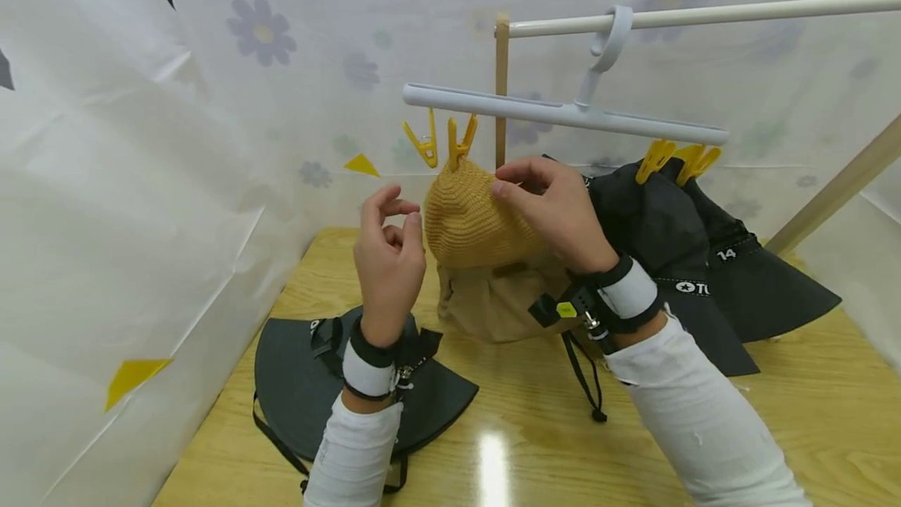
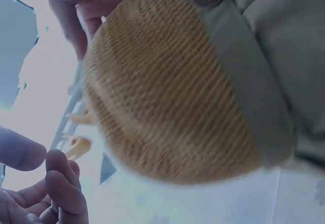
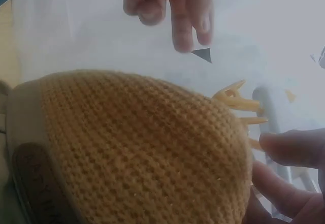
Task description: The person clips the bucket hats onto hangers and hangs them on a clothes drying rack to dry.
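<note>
A mustard knitted hat with a beige cloth brim hangs from a pale hanger; a yellow clip grips its crown. Left of it, another yellow clip hangs with nothing in its jaws. My left hand is raised beside the hat, apart from it, its fingers loosely bent around nothing. My right hand is at the crown's upper right. In the right wrist view its thumb stands off the knit, while the other fingers are partly hidden behind the hat.
Black hats hang from yellow clips at the hanger's right end. A black wide-brimmed hat with a cord lies on the wooden table under my left forearm. A white rail carries the hanger; a wooden post stands behind it.
</note>
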A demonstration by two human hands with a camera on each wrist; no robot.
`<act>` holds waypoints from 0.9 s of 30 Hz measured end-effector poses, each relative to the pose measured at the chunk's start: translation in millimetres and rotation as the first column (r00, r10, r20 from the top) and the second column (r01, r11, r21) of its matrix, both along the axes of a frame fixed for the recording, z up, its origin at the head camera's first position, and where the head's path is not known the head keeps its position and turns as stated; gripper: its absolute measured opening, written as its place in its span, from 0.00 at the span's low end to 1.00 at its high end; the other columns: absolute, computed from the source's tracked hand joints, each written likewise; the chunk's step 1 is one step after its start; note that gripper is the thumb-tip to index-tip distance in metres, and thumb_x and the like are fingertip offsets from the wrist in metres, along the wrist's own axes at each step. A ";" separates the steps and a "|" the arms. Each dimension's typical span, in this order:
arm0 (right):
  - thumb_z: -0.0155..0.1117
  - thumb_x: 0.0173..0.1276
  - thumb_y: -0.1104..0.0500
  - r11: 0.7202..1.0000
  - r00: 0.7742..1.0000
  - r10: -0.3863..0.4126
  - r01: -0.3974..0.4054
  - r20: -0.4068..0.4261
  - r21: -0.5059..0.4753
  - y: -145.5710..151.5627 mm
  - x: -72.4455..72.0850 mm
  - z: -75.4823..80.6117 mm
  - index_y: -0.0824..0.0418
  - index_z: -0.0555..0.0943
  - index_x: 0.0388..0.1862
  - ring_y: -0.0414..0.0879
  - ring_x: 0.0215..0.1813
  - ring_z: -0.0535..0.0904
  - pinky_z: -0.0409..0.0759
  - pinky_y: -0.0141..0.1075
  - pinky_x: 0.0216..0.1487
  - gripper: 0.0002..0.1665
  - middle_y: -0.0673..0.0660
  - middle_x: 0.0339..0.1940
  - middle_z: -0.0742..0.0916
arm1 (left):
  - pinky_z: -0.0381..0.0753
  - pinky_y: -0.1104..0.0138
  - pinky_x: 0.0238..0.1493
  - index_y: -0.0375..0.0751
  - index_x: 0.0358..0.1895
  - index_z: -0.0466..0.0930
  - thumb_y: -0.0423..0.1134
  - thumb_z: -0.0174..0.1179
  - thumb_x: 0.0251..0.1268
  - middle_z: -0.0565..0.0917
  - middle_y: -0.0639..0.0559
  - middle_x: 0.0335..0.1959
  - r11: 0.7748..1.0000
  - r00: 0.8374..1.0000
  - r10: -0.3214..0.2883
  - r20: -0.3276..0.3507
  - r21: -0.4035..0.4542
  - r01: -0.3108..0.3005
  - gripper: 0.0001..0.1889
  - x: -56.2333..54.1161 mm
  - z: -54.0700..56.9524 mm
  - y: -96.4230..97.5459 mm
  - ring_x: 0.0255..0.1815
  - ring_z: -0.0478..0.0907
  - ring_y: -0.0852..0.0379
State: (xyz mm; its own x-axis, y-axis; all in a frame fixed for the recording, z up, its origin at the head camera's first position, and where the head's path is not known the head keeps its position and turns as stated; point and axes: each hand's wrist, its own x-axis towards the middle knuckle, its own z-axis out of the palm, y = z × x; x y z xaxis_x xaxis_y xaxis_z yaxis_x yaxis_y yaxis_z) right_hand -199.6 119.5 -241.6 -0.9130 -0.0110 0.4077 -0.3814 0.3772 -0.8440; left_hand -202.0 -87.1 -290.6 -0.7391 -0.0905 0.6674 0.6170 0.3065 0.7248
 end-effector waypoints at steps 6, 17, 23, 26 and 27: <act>0.63 0.72 0.56 0.999 0.995 -0.035 0.036 -0.090 0.009 -1.7 10.6 4.4 0.65 0.83 0.53 0.46 0.47 0.77 0.71 0.38 0.49 0.17 0.60 0.51 0.85 | 0.66 0.67 0.19 0.36 0.65 0.70 0.34 0.52 0.76 0.81 0.40 0.49 0.998 0.998 0.056 0.016 0.041 -0.057 0.18 15.4 -8.7 -22.6 0.17 0.66 0.69; 0.63 0.70 0.59 0.991 0.971 -0.131 0.127 -0.201 -0.032 -17.3 36.0 11.8 0.63 0.82 0.55 0.50 0.60 0.74 0.69 0.50 0.62 0.17 0.59 0.57 0.83 | 0.69 0.73 0.22 0.33 0.63 0.72 0.34 0.52 0.76 0.80 0.39 0.48 0.983 0.984 0.174 0.024 0.056 -0.175 0.17 26.7 -19.2 -54.3 0.21 0.69 0.71; 0.65 0.68 0.63 0.997 0.964 -0.080 0.075 -0.253 -0.031 -31.8 47.2 10.5 0.64 0.82 0.54 0.48 0.61 0.74 0.72 0.47 0.59 0.16 0.58 0.56 0.83 | 0.68 0.74 0.23 0.32 0.58 0.76 0.35 0.53 0.75 0.81 0.40 0.46 0.969 0.971 0.238 0.021 0.062 -0.239 0.14 22.9 -21.2 -66.7 0.22 0.70 0.68; 0.66 0.67 0.63 0.999 0.962 -0.048 0.045 -0.269 -0.017 -39.1 52.4 7.7 0.64 0.82 0.54 0.47 0.61 0.74 0.73 0.47 0.58 0.16 0.58 0.57 0.83 | 0.68 0.73 0.25 0.33 0.55 0.79 0.36 0.54 0.75 0.82 0.41 0.46 0.961 0.962 0.272 0.025 0.052 -0.273 0.13 18.5 -23.5 -71.0 0.24 0.69 0.67; 0.66 0.67 0.63 0.999 0.961 -0.039 0.037 -0.273 -0.011 -41.4 54.0 6.3 0.64 0.82 0.54 0.47 0.60 0.74 0.73 0.47 0.57 0.16 0.58 0.57 0.83 | 0.69 0.73 0.26 0.33 0.54 0.80 0.36 0.54 0.75 0.82 0.41 0.46 0.957 0.958 0.286 0.025 0.043 -0.287 0.13 16.9 -24.5 -71.9 0.25 0.70 0.66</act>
State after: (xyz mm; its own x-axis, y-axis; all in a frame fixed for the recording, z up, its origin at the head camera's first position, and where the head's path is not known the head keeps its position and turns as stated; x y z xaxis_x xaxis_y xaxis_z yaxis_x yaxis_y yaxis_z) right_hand -145.6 78.1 -235.3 -0.7667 0.0247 0.6416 -0.5832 0.3910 -0.7120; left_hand -185.1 -159.1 -315.1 -0.6901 -0.3305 0.6439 0.4945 0.4343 0.7529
